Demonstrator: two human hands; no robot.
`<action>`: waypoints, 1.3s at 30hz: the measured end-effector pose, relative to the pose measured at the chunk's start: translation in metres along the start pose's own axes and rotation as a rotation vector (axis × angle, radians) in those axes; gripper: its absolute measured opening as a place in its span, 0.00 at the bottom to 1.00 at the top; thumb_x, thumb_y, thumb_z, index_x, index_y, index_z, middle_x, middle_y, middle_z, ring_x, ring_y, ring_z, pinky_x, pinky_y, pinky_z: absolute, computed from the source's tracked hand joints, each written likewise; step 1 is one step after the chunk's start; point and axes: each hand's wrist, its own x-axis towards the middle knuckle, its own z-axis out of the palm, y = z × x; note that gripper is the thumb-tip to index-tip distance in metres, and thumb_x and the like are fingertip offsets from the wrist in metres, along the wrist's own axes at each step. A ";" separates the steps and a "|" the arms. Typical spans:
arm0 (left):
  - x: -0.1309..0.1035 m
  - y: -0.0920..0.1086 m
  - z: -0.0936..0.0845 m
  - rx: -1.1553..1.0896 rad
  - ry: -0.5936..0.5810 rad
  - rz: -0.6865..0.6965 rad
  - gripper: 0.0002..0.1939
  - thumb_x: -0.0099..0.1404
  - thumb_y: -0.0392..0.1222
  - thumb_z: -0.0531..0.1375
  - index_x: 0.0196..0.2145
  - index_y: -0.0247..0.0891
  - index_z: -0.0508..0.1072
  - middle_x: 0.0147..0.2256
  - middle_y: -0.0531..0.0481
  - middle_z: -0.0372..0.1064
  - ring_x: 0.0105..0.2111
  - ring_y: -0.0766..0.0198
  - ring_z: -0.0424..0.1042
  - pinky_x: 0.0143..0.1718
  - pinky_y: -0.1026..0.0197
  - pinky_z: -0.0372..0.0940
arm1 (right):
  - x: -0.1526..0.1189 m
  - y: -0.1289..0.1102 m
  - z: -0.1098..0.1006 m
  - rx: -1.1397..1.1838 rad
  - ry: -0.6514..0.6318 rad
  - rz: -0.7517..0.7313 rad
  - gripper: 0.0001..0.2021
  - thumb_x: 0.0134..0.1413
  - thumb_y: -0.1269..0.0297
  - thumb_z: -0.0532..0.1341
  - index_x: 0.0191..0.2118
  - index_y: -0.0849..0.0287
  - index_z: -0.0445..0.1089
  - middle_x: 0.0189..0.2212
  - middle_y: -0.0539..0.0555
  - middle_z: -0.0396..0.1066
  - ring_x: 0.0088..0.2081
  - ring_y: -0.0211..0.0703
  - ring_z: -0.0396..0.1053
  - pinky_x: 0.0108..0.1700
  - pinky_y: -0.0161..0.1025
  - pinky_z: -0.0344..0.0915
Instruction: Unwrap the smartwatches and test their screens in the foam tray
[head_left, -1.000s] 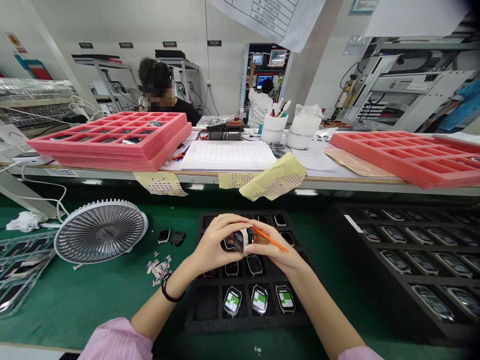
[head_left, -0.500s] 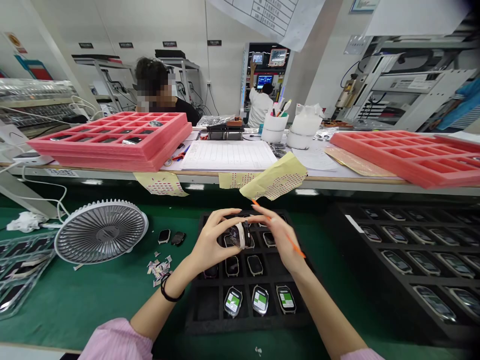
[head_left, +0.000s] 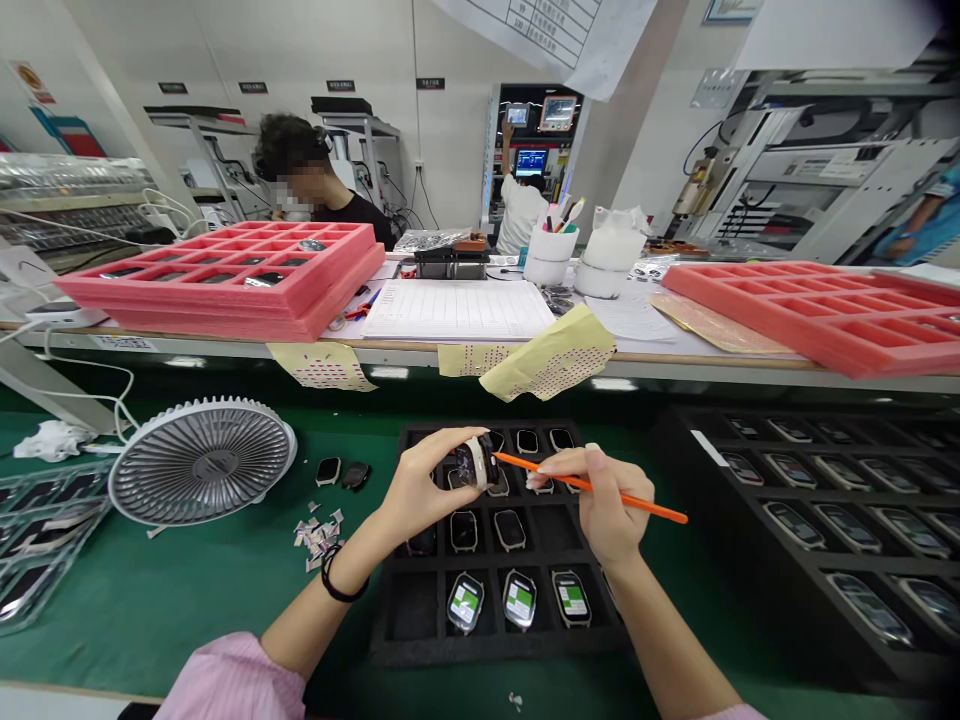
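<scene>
Between thumb and fingers, my left hand (head_left: 427, 475) grips a smartwatch case (head_left: 477, 464) tilted on its side, with its pale frame and dark body showing. A thin orange stick (head_left: 637, 503), like a pen or pry tool, is pinched in my right hand (head_left: 611, 500). The stick's tip points left and meets, or nearly meets, the watch case's right side. Below both hands lies a black foam tray (head_left: 412, 608) of watch cases in compartments. In its front row, three watches (head_left: 520, 600) show lit green and white screens.
A round fan (head_left: 202, 463) stands left on the green mat (head_left: 225, 600). Two watch parts (head_left: 328, 472) and small scraps (head_left: 319, 537) lie beside it. Another black tray (head_left: 720, 540) of watches is at right. Pink foam trays (head_left: 225, 290) sit on the shelf; a co-worker (head_left: 315, 185) is behind.
My right hand has moved right and down, away from the watch case, and turned the orange stick from lying along the hand to pointing at the case. My left hand stays nearly in place.
</scene>
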 end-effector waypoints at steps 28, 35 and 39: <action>-0.001 0.001 0.006 0.055 0.001 0.028 0.24 0.54 0.29 0.61 0.49 0.39 0.70 0.45 0.45 0.74 0.44 0.57 0.73 0.46 0.57 0.69 | -0.001 0.000 0.004 -0.086 -0.040 -0.058 0.20 0.64 0.68 0.51 0.26 0.54 0.78 0.20 0.50 0.75 0.22 0.41 0.73 0.26 0.39 0.70; -0.001 0.002 0.006 0.050 0.010 0.030 0.25 0.52 0.28 0.62 0.49 0.39 0.70 0.45 0.45 0.74 0.44 0.57 0.74 0.47 0.57 0.69 | -0.001 -0.002 0.005 -0.092 -0.030 -0.067 0.21 0.64 0.69 0.50 0.26 0.55 0.77 0.19 0.50 0.74 0.22 0.42 0.73 0.26 0.39 0.69; -0.002 0.001 0.007 0.054 0.017 0.039 0.26 0.52 0.27 0.62 0.49 0.38 0.71 0.45 0.45 0.74 0.44 0.57 0.74 0.46 0.57 0.70 | -0.001 -0.004 0.010 -0.131 -0.010 -0.086 0.21 0.64 0.69 0.51 0.24 0.57 0.76 0.18 0.50 0.74 0.20 0.40 0.72 0.25 0.39 0.69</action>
